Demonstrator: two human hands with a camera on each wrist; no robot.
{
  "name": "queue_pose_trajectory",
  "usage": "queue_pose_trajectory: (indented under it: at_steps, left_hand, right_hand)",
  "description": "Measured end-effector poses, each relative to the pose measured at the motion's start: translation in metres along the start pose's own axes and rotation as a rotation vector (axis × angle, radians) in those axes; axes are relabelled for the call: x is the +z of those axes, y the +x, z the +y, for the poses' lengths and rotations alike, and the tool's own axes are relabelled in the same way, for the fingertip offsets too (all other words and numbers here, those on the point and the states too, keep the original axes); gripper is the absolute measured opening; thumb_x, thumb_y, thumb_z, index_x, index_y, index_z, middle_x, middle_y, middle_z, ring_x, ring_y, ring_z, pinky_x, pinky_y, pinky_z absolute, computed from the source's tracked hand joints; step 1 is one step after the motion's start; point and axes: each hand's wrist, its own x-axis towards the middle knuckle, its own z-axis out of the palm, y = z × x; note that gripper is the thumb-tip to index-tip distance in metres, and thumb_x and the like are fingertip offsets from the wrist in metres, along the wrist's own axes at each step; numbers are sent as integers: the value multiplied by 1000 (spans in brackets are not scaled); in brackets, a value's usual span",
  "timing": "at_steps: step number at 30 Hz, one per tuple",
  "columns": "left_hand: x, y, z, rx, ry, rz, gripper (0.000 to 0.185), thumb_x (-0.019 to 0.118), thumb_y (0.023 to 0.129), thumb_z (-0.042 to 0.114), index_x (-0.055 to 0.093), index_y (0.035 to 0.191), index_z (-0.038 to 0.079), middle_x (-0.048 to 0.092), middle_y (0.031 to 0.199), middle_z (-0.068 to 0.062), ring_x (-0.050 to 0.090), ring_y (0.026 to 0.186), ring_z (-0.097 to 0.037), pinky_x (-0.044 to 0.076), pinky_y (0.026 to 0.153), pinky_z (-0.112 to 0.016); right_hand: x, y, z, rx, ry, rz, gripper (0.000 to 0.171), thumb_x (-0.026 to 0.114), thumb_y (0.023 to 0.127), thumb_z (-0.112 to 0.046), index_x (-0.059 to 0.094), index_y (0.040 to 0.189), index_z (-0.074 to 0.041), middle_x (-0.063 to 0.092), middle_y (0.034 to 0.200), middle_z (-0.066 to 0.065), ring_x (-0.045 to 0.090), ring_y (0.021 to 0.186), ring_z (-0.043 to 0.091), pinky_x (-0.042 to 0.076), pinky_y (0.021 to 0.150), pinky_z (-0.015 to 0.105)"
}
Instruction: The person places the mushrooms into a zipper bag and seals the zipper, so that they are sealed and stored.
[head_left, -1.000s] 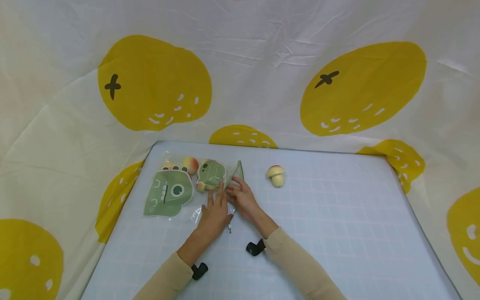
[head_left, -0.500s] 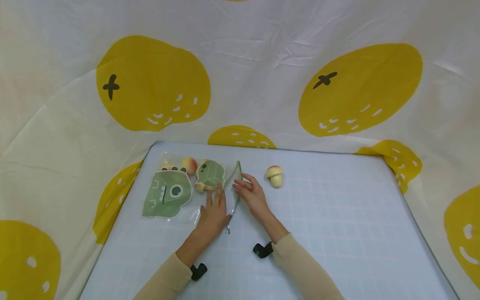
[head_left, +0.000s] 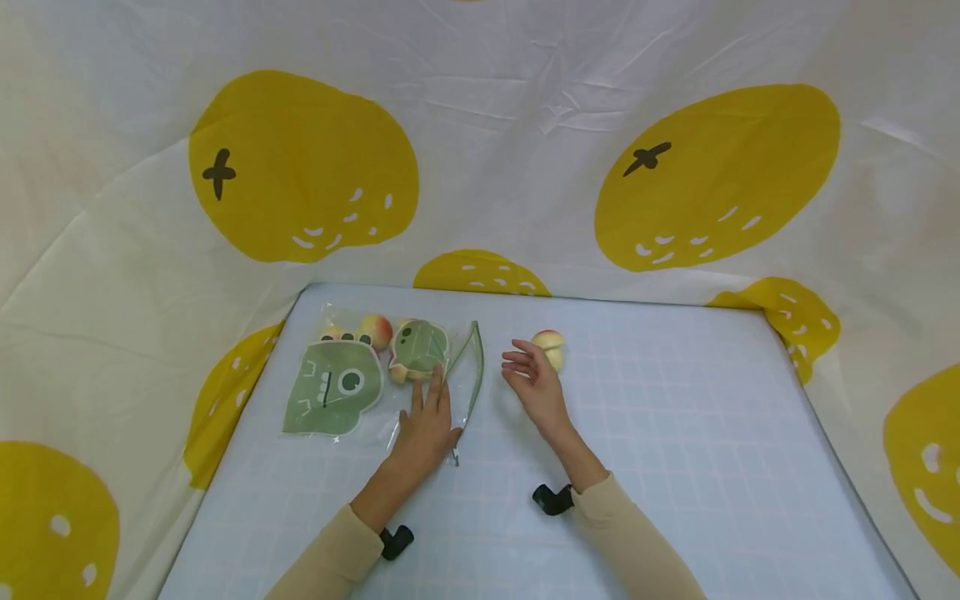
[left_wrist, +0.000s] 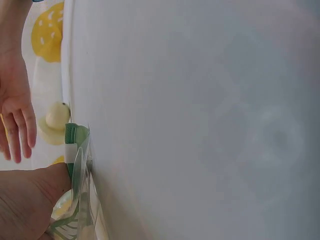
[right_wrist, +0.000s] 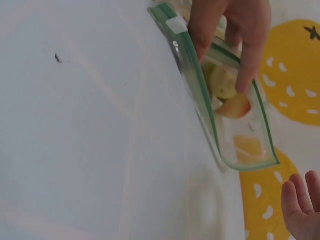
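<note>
A clear zip bag (head_left: 330, 404) with green monster prints lies at the table's far left. Its green-edged mouth (right_wrist: 217, 122) gapes toward the right, with a white slider (right_wrist: 176, 24) at one end. Inside are a red-and-yellow toy fruit (head_left: 376, 331) and some pale pieces, partly covered by the prints. My left hand (head_left: 423, 425) rests on the bag, fingers straight and spread, thumb by the mouth. A toy mushroom (head_left: 549, 340) with a pale stem stands right of the bag. My right hand (head_left: 542, 396) holds nothing; its loosely bent fingers hover beside the mushroom, covering part of it.
The pale blue checked table (head_left: 697, 450) stretches to the right of both arms. A white cloth (head_left: 510, 183) printed with yellow fruit hangs behind and along the sides. Black camera mounts (head_left: 553, 499) sit at both wrists.
My right hand has left the bag's mouth and moved right to the mushroom. The bag's mouth edge stands apart from the rest. My left hand has stayed on the bag.
</note>
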Motion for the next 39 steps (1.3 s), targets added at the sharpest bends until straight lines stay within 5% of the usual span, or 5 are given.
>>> queue_pose_trajectory:
  at_steps: [12,20,30,39]
  left_hand:
    - [-2,-1,0,17,15,-2,88,80,87,32,35,149,-10,13,165,-19,22,143,-51,47,84,-69]
    - [-2,-2,-2,21,8,6,87,80,87,31,35,149,-10,14,164,-19,23,143,-51,47,85,-70]
    - [-3,-3,-1,32,8,13,87,81,86,31,37,147,-11,16,163,-21,25,141,-52,47,84,-70]
    - [-2,-2,-1,20,15,-6,88,81,86,31,35,149,-10,14,164,-19,23,143,-51,47,85,-69]
  right_hand:
    - [-32,-3,-5,-149,-103,144,49,66,89,12,48,134,16,56,120,37,57,109,51,51,90,29]
    - [-48,0,1,-138,-188,271,46,66,89,11,51,132,14,57,118,38,58,109,49,48,92,48]
    - [-56,2,9,-105,-209,331,44,67,89,10,53,131,13,56,120,37,57,109,49,49,90,37]
    - [-69,12,42,-69,-186,346,49,69,90,6,51,135,10,55,123,35,55,112,47,46,93,43]
